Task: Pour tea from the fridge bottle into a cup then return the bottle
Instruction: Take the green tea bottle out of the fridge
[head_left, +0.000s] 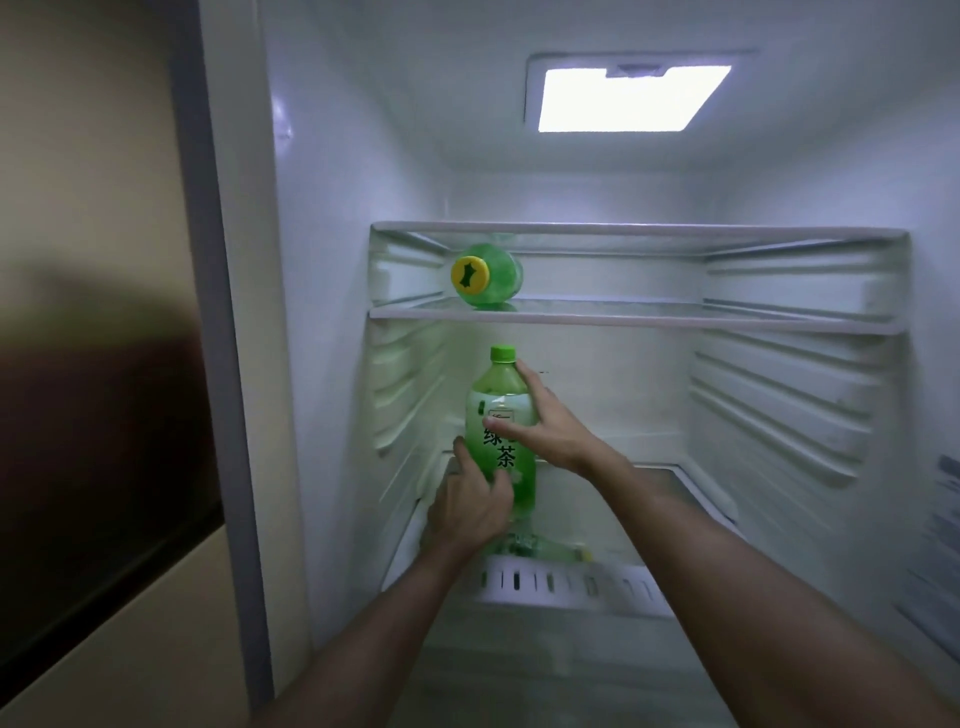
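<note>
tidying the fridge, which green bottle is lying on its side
The upper-shelf bottle, its cap facing the camera. The tea bottle below stands upright, held by the left hand and right hand.

In the fridge (311, 312), a second bottle (485, 274) lies on its side at the left end of a shelf (675, 317), cap forward. Under that shelf the tea bottle (498, 384) stands upright, the left hand (470, 506) low on its left, the right hand (545, 421) higher on its right.

Bright ceiling lamp (631, 98), dim surroundings, blurred edges
</note>
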